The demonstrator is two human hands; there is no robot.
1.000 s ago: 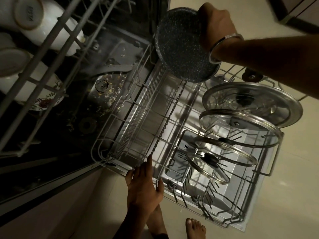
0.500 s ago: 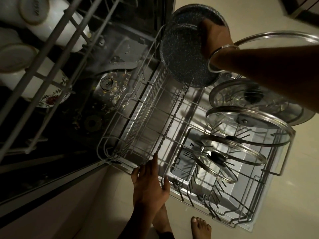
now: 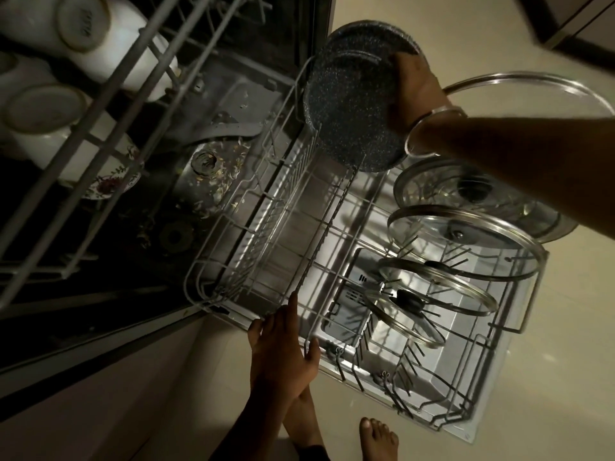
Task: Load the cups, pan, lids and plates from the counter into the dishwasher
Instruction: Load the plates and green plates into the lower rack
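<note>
Dim kitchen floor [image 3: 382, 24], dishwasher rack [image 3: 266, 247] pulled out. Right hand [image 3: 416, 91] grip curled on pan [image 3: 352, 104] rim; left hand [image 3: 283, 347] fingers straight, touching rack edge.

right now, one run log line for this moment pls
step: loading pan | right hand: grips speckled pan over lower rack | left hand: fingers on rack edge | lids: standing in rack | cups: upper rack
</note>
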